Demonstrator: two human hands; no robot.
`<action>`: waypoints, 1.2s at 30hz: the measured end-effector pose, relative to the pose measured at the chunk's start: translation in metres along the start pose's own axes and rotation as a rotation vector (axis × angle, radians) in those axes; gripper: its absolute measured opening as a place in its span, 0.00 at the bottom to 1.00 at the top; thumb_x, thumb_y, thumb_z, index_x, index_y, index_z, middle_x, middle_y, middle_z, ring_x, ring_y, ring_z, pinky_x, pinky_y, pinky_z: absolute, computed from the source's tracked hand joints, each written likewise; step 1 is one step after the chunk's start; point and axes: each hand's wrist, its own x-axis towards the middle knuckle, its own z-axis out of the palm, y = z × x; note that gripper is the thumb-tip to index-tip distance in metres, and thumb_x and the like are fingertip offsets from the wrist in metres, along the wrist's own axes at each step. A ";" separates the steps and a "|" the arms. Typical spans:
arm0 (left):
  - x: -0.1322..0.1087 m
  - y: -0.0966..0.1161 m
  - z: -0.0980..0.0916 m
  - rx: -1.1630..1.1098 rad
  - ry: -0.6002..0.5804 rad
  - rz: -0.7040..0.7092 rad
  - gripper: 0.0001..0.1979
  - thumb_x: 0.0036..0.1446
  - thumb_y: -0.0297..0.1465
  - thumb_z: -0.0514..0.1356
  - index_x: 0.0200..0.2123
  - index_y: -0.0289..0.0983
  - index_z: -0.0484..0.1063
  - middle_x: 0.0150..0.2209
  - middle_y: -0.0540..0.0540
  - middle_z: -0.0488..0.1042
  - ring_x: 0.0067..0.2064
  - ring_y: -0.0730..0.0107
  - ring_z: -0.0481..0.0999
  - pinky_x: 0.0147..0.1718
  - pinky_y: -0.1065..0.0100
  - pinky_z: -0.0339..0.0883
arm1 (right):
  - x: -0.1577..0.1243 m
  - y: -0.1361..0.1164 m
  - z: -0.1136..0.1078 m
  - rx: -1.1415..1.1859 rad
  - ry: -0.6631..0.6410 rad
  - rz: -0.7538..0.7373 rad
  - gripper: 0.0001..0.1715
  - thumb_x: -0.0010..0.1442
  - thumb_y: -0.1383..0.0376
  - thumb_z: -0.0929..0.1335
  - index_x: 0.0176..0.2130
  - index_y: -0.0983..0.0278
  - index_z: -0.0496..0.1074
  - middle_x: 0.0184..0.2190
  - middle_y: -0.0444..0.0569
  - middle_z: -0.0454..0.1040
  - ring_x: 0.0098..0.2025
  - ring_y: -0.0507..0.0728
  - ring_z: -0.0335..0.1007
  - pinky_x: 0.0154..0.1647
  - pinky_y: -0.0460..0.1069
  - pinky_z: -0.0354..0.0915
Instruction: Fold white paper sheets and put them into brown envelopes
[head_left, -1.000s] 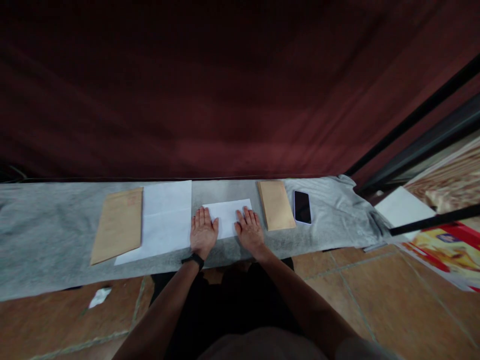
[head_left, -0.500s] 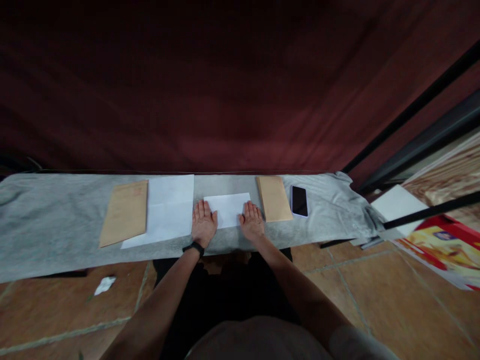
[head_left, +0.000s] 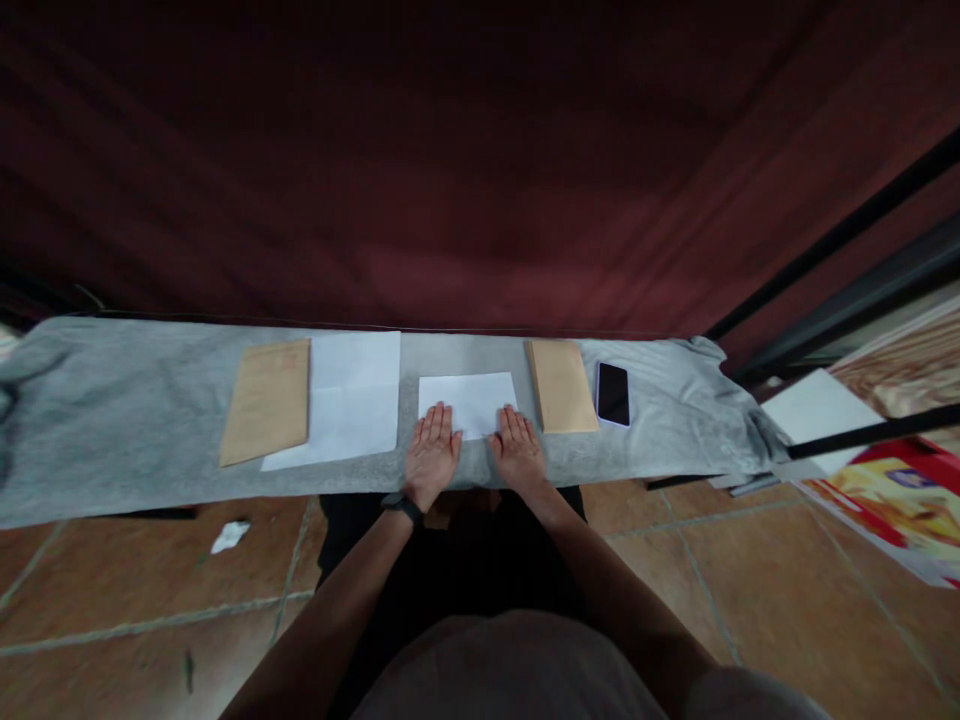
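A small white sheet of paper (head_left: 471, 398), perhaps folded, lies flat on the grey cloth in front of me. My left hand (head_left: 433, 450), with a dark band on its wrist, rests palm down, its fingers stretched over the sheet's near left corner. On the near right corner lies my right hand (head_left: 519, 450), also flat with fingers extended. To the left, a larger white sheet (head_left: 356, 390) with a crease across it is partly under brown envelopes (head_left: 266, 400). Close to my right hand is a stack of brown envelopes (head_left: 564, 388).
A phone (head_left: 613, 394) with a dark screen lies right of the envelopes. Grey cloth (head_left: 142, 420) covers the narrow table against a dark red curtain (head_left: 465, 220). Black metal bars (head_left: 862, 432) and a red-and-yellow box (head_left: 892, 490) stand at right. Crumpled white paper (head_left: 230, 537) is on the tiled floor.
Both hands have slid towards me on the small sheet, and the left has moved inward from its left edge. The whole view has shifted slightly.
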 end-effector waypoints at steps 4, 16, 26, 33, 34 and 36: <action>-0.005 -0.006 -0.003 0.001 0.039 -0.063 0.31 0.71 0.37 0.43 0.69 0.23 0.56 0.71 0.30 0.56 0.74 0.51 0.52 0.71 0.49 0.48 | -0.006 0.007 -0.001 -0.020 0.026 0.052 0.35 0.74 0.58 0.58 0.71 0.76 0.55 0.70 0.66 0.57 0.72 0.67 0.54 0.71 0.64 0.52; 0.006 0.027 0.006 -0.170 -0.025 0.304 0.27 0.69 0.36 0.50 0.64 0.25 0.64 0.66 0.29 0.66 0.70 0.53 0.62 0.70 0.49 0.53 | 0.092 -0.014 0.009 0.129 -0.289 -0.294 0.29 0.75 0.63 0.53 0.68 0.66 0.63 0.71 0.53 0.60 0.73 0.58 0.51 0.74 0.59 0.49; 0.005 0.025 0.004 -0.178 -0.066 0.314 0.33 0.70 0.45 0.49 0.68 0.27 0.59 0.69 0.31 0.61 0.73 0.52 0.54 0.71 0.51 0.49 | 0.126 -0.009 0.016 -0.032 -0.307 -0.200 0.31 0.75 0.59 0.53 0.72 0.61 0.55 0.74 0.50 0.49 0.75 0.63 0.45 0.74 0.63 0.45; 0.004 0.026 0.003 -0.186 -0.060 0.313 0.34 0.70 0.45 0.49 0.69 0.27 0.56 0.70 0.32 0.59 0.74 0.54 0.53 0.71 0.52 0.49 | 0.129 -0.004 0.017 -0.047 -0.212 -0.146 0.31 0.76 0.59 0.52 0.73 0.63 0.53 0.74 0.54 0.49 0.75 0.62 0.45 0.73 0.62 0.46; 0.003 0.026 0.003 -0.181 -0.060 0.313 0.34 0.70 0.45 0.49 0.69 0.27 0.56 0.71 0.32 0.59 0.74 0.54 0.52 0.71 0.52 0.48 | 0.124 -0.002 0.017 -0.035 -0.196 -0.142 0.32 0.76 0.59 0.51 0.73 0.64 0.53 0.74 0.55 0.50 0.75 0.62 0.45 0.73 0.62 0.47; 0.002 0.026 0.003 -0.173 -0.065 0.312 0.33 0.69 0.43 0.50 0.69 0.26 0.56 0.71 0.32 0.58 0.74 0.53 0.52 0.71 0.52 0.47 | 0.108 0.002 0.016 -0.008 -0.172 -0.151 0.32 0.76 0.61 0.49 0.72 0.67 0.54 0.74 0.57 0.51 0.75 0.61 0.44 0.72 0.61 0.47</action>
